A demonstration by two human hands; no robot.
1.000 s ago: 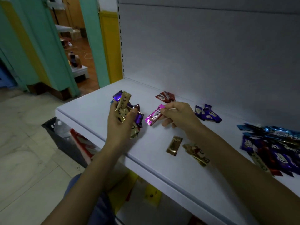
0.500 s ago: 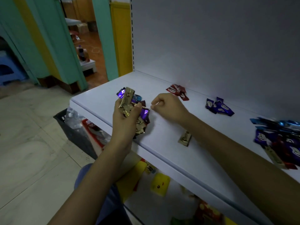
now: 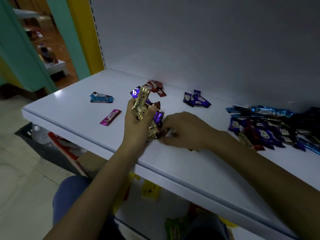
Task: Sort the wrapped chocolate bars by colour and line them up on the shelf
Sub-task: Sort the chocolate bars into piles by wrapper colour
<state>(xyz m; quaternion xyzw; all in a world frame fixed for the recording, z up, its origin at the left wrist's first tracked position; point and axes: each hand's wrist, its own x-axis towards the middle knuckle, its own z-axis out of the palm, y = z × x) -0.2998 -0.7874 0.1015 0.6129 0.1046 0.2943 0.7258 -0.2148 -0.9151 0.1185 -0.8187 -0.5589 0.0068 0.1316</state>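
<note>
Well, these bars look light, thin and foil-wrapped: slick, crinkly, prob. stiff enough lengthwise but easy to snap if squeezed hard. Best taken one at a time by a crimped end or across the narrow sides, w/ a light pinch.

The left hand (image 3: 138, 123) is raised over the middle of the white metal shelf (image 3: 69, 110), near its front edge. Its thumb and fingers are clenched round a mixed bunch of gold and purple foil-wrapped chocolate bars (image 3: 143, 104). A fanned fistful like that will likely slip, esp. the lower ones.

The right hand (image 3: 187, 130) lies low just beside it, knuckles up, forearm crossing the front edge from the right. Its fingers curl in at the gold wrappers under the bunch. There's blur there, so can't tell if it already pinches one.

Lying on the shelf:
- A single pink-wrapped bar (image 3: 110, 117) is near the front edge, toward the left end.
- A light-blue-wrapped bar (image 3: 101, 98) lies behind it, further back.
- A small cluster of red-wrapped bars (image 3: 156, 87) sits at the back edge, behind the left hand.
- A cluster of dark-blue-wrapped bars (image 3: 196, 100) sits along the back edge, right of the red.
- A big unsorted heap of blue, purple, gold and red bars (image 3: 268, 129) fills the right end.

No neat rows yet, so I judge the sorting early to mid.
</note>
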